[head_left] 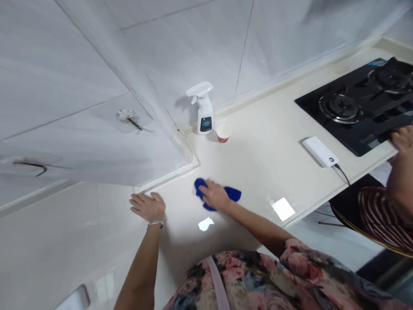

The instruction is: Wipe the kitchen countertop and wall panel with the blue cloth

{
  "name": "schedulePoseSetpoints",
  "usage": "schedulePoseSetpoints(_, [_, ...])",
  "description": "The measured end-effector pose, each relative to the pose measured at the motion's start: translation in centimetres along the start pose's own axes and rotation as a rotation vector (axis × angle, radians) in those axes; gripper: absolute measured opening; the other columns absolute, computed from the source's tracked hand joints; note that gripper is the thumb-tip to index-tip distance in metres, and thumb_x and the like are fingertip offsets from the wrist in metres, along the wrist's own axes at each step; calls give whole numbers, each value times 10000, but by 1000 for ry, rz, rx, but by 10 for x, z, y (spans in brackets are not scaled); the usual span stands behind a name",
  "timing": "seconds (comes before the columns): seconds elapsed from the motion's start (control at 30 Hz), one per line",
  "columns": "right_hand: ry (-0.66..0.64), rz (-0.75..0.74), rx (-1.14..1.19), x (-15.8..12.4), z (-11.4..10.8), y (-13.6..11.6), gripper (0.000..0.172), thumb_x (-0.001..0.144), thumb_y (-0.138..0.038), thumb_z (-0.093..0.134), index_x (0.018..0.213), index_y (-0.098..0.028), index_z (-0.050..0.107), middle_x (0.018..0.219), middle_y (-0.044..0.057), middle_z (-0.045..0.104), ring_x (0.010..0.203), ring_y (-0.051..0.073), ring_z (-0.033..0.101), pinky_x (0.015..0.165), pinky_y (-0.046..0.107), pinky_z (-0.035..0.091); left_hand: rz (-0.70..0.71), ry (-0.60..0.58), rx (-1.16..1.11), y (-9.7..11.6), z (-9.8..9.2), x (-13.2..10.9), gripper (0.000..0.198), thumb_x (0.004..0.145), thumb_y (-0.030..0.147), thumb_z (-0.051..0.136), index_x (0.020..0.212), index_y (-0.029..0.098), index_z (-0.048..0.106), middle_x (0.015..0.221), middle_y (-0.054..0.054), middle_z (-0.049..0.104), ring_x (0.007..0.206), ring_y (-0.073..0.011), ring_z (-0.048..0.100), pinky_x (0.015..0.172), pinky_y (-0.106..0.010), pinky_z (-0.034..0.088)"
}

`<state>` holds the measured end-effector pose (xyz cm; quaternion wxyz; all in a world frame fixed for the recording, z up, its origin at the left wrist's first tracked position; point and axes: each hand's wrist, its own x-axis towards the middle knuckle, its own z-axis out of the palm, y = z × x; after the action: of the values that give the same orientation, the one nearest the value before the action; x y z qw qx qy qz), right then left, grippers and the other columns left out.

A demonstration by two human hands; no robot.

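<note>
My right hand point(214, 194) presses down on a crumpled blue microfibre cloth point(232, 194), which lies on the cream stone countertop point(258, 159) and is partly covered by my fingers. My left hand point(147, 206) rests flat on the counter a little to the left of the cloth, holding nothing, with a metal bracelet on its wrist. Beyond both hands, against the wall, stand a white spray bottle point(204, 114) with a dark label and a small red-and-white paper cup point(223, 132).
A black gas hob point(355, 105) with metal burners sits at the right, next to a white power bank point(319, 151) with a black cable. A co-worker's hand point(400, 140) rests on the hob's edge, above a striped sleeve point(383, 219). White cupboard doors with metal handles point(130, 118) stand at the left.
</note>
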<state>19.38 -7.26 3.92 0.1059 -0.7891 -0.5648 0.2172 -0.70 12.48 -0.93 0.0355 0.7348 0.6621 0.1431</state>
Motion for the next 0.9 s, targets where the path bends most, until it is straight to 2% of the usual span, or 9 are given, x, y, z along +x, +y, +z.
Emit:
schedulePoseSetpoints(0.13, [-50,-216,68,-70,40,-22,331,955,-371,539,1237,-449,695,1290,15,688,1179,250,635,971,392,567,18,-2,-4,-4,4,1,795,981,419,340,1566,-118,369,1678,-327,294,1603,-446,210,1308,-637,153])
schedulePoseSetpoints(0.23, [51,-32,148,-96,42,15,406,927,-376,589,1303,-501,678,1397,14,667,1262,276,627,1064,429,547,25,0,-6,-6,7,2,799,999,437,319,1582,-109,346,1690,-317,276,1604,-445,200,1305,-647,160])
schedulePoseSetpoints(0.3, [165,301,138,-103,26,63,419,904,-374,639,1315,-423,703,1389,67,662,1273,297,623,1075,411,539,29,-4,-6,-6,7,3,794,1002,436,319,1587,-100,341,1692,-314,272,1601,-445,206,1298,-660,171])
schedulePoseSetpoints(0.43, [341,643,49,-101,-26,167,522,1031,-373,452,1504,-178,553,1433,240,545,1268,373,587,991,491,513,32,-11,-16,-3,6,3,791,992,423,316,1580,-104,353,1687,-319,278,1595,-458,215,1292,-675,175])
schedulePoseSetpoints(0.5, [435,831,-19,-87,-54,202,509,1037,-390,506,1487,-157,551,1360,240,565,1187,341,600,884,424,479,38,11,-16,-3,6,2,794,984,415,323,1572,-118,356,1678,-331,286,1593,-466,217,1289,-683,179])
schedulePoseSetpoints(0.57, [482,899,-54,-60,-76,221,477,1056,-357,465,1445,-95,556,1316,270,555,1137,322,585,831,419,420,47,30,-16,-3,7,2,795,982,403,331,1567,-135,350,1671,-346,287,1592,-478,214,1284,-694,183])
schedulePoseSetpoints(0.67, [498,873,-79,-2,-93,221,429,1060,-308,411,1358,-49,579,1313,272,533,1123,291,539,822,415,365,56,41,-18,-5,10,2,785,996,401,335,1578,-125,342,1668,-354,284,1593,-481,209,1277,-707,188])
schedulePoseSetpoints(0.77, [466,760,-90,51,-88,196,401,1054,-299,430,1354,-73,569,1363,236,517,1138,275,491,858,402,356,42,22,-9,-7,11,2,782,1005,413,342,1594,-101,338,1678,-341,274,1599,-465,207,1282,-699,181])
schedulePoseSetpoints(0.9, [383,571,-97,68,-64,141,407,1040,-307,482,1395,-123,561,1370,193,552,1118,266,468,901,390,385,30,-8,-2,-8,10,2,802,1004,420,318,1590,-127,322,1691,-332,254,1604,-462,190,1293,-683,165])
